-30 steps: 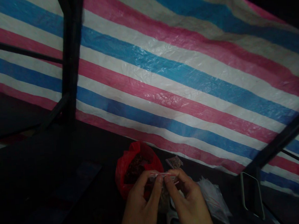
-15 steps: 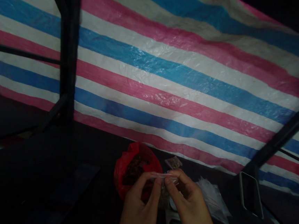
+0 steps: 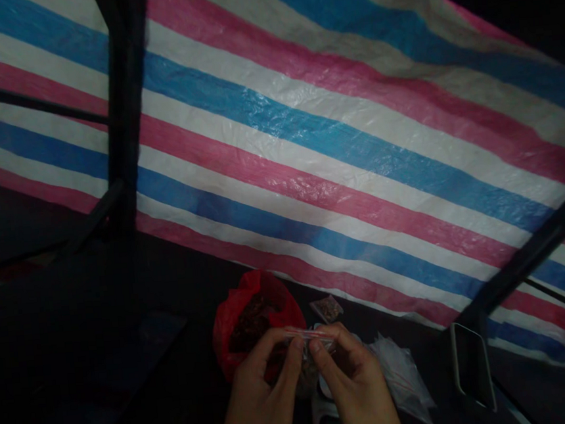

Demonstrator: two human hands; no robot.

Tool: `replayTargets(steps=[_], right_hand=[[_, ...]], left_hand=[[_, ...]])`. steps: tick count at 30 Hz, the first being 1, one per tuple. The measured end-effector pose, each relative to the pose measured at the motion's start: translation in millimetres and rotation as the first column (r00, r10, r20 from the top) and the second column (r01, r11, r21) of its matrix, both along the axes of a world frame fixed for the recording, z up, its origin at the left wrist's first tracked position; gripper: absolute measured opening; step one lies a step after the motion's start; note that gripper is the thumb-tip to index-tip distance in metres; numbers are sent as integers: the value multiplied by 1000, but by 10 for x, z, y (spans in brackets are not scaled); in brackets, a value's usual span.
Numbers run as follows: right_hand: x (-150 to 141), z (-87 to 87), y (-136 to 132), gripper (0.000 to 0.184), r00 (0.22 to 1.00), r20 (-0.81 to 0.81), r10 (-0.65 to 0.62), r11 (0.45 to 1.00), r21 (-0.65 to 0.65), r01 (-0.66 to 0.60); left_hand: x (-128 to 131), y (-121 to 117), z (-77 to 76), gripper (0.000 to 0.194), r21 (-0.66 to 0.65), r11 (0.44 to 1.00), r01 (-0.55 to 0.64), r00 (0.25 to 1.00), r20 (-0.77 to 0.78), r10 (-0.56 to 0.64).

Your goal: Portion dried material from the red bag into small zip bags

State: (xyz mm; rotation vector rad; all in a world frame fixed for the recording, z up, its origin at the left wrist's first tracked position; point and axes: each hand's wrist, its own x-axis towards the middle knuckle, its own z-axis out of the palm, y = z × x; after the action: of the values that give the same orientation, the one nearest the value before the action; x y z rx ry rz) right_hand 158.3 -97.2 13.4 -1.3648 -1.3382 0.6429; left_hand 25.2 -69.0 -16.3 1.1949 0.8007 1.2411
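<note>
Striped tarp (image 3: 335, 135) fills the head view above a dark table (image 3: 102, 360). Your left hand (image 3: 260, 405) and right hand (image 3: 357, 390) are close together, both pinching the small clear pouch (image 3: 309, 334) by its top edge. That edge runs left to right between your fingertips, body hanging down, directly before the red bag (image 3: 252, 313).

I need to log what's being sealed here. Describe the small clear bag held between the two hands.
The small clear bag is thin, see-through plastic with a red strip along its top edge, held roughly level. It hangs from that edge with dark, brownish contents inside, too dim to identify. The left hand and right hand each pinch the strip between thumb and fingers. It is held just in front of an open red bag.
</note>
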Motion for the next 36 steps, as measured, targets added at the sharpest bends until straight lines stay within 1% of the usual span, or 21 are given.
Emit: replayTargets(steps=[6, 11, 18, 23, 26, 31, 36], right_hand=[[7, 10, 27, 37, 1000, -10, -8, 1000, 29, 8], [-12, 8, 39, 36, 999, -38, -16, 998, 57, 18], [-20, -55, 36, 39, 999, -46, -15, 999, 27, 16], [7, -34, 31, 38, 999, -12, -48, 997, 58, 49], [16, -39, 28, 39, 998, -9, -56, 997, 60, 56], [39, -96, 35, 44, 1000, -23, -18, 1000, 19, 18], [44, -86, 40, 45, 998, -55, 21, 1000, -1, -21]], left_hand=[[-13, 31, -79, 39, 1, 1000, 3, 999, -39, -3], [-16, 58, -93, 36, 2, 1000, 22, 999, -24, -22], [0, 59, -110, 41, -27, 1000, -2, 999, -46, 1], [10, 35, -90, 40, 17, 997, 72, 997, -41, -71], [5, 31, -67, 39, 9, 996, 89, 995, -40, -89], [-10, 39, -40, 37, 27, 996, 80, 997, -23, -80], [-14, 32, -76, 37, 9, 997, 72, 997, -16, -72]])
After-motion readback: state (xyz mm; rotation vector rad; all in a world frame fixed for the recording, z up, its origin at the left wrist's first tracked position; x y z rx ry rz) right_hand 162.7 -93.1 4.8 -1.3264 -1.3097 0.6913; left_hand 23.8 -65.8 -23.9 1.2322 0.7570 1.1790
